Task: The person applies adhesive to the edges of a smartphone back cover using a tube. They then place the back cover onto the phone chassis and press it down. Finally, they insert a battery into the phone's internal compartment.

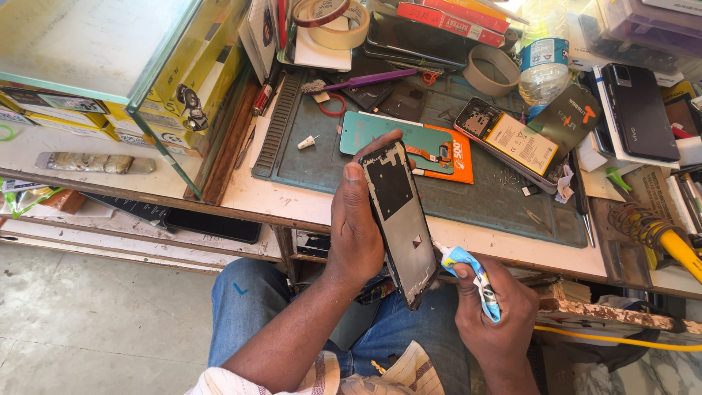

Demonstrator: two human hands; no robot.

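My left hand grips a black phone frame, held upright and tilted, inner side facing me, above my lap. My right hand is closed around a small blue and white glue tube. The tube's white nozzle touches the frame's right edge near its lower half. Both hands are just in front of the workbench edge.
On the green work mat lie a teal phone screen with an orange packet, an opened phone with its battery showing, and a purple brush. Tape rolls, a water bottle, phones and a yellow-handled soldering iron surround it.
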